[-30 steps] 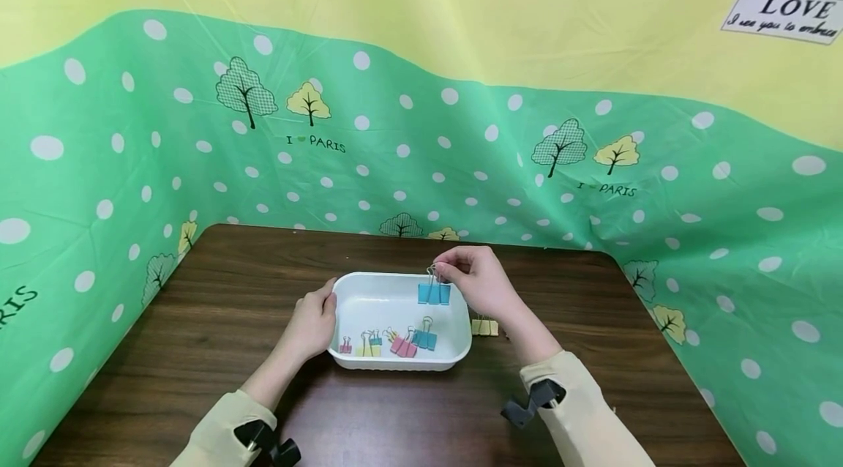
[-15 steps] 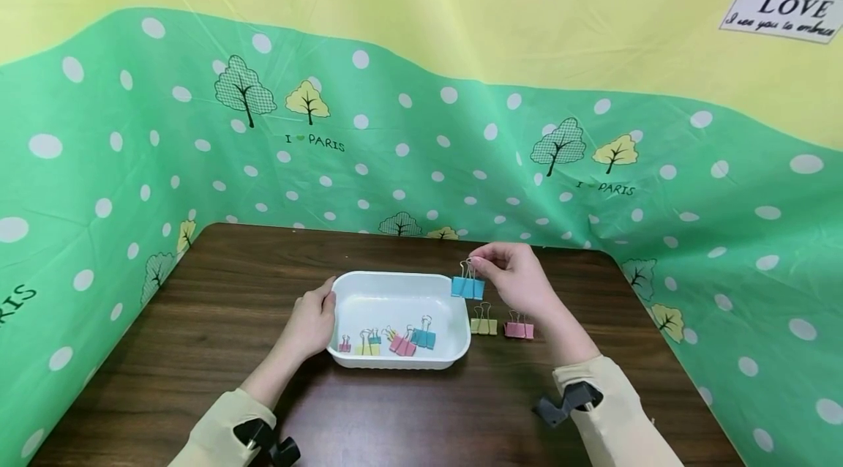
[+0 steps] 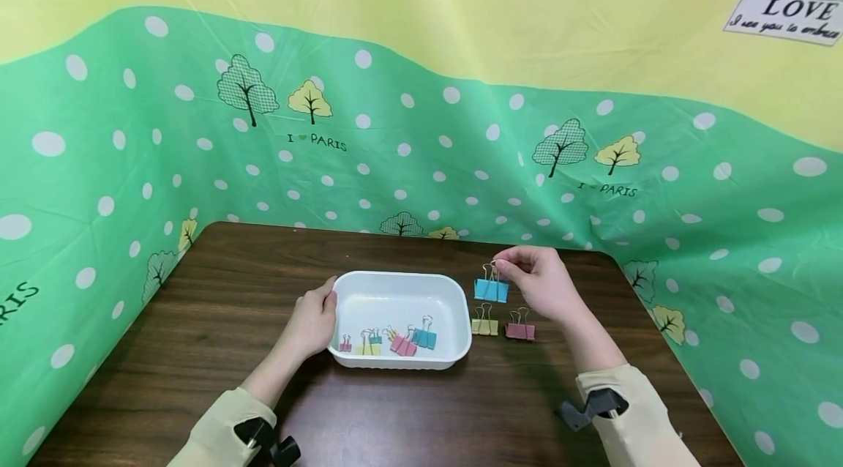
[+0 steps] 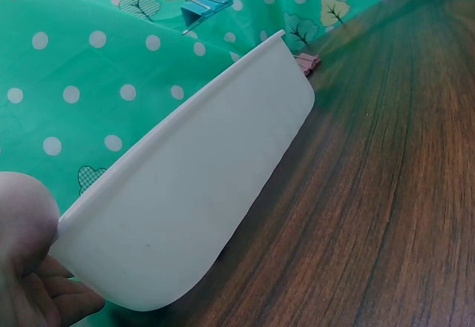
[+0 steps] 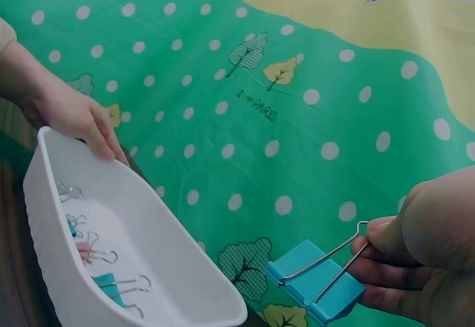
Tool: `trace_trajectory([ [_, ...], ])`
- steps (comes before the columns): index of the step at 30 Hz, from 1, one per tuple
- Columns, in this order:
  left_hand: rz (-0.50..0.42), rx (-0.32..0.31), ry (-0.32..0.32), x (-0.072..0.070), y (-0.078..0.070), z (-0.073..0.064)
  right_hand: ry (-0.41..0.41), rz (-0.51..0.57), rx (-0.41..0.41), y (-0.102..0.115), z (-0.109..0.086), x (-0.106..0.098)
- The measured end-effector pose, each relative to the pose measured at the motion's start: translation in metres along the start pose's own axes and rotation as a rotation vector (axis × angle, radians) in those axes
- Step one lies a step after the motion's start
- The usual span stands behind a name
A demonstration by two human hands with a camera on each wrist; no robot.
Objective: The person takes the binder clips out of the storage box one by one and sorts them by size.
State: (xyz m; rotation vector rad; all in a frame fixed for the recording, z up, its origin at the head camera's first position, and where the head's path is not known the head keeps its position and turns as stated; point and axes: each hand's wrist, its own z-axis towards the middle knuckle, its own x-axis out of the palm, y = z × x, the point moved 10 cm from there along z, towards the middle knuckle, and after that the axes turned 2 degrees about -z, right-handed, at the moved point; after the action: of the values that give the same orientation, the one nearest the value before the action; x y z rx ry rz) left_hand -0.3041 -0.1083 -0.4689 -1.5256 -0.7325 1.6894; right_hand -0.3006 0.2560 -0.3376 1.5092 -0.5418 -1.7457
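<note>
Held by its wire handles, a large blue binder clip hangs from the thumb and fingers of my right hand, just right of the white tray. In the right wrist view the blue clip hangs with its wire handles up toward the fingertips. My left hand grips the tray's left rim, thumb on the edge and fingers beneath, as the left wrist view shows. Inside the tray lie several binder clips: a blue one, a pink one, a yellow one and smaller ones.
On the dark wooden table, a yellow binder clip and a pink binder clip stand side by side right of the tray, below the held clip. A green and yellow patterned cloth hangs behind the table and along its sides.
My right hand has carried the blue binder clip rightward, from above the tray to outside its right rim. The pink clip on the table has come into view. My left hand stays on the tray.
</note>
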Motion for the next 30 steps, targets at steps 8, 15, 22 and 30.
trace_trajectory([
  [8,-0.002,0.002,-0.003,0.0,0.001,0.0,-0.021,-0.026,0.003,-0.013,-0.005,-0.013],
  [15,-0.005,-0.002,0.0,-0.001,0.0,0.001,-0.03,-0.049,0.039,-0.029,-0.012,-0.024],
  [22,-0.006,0.0,-0.007,-0.001,0.0,0.001,-0.056,-0.085,0.045,-0.039,-0.019,-0.034],
  [30,0.001,0.002,-0.01,-0.001,0.001,0.001,-0.085,-0.13,0.063,-0.059,-0.028,-0.047],
])
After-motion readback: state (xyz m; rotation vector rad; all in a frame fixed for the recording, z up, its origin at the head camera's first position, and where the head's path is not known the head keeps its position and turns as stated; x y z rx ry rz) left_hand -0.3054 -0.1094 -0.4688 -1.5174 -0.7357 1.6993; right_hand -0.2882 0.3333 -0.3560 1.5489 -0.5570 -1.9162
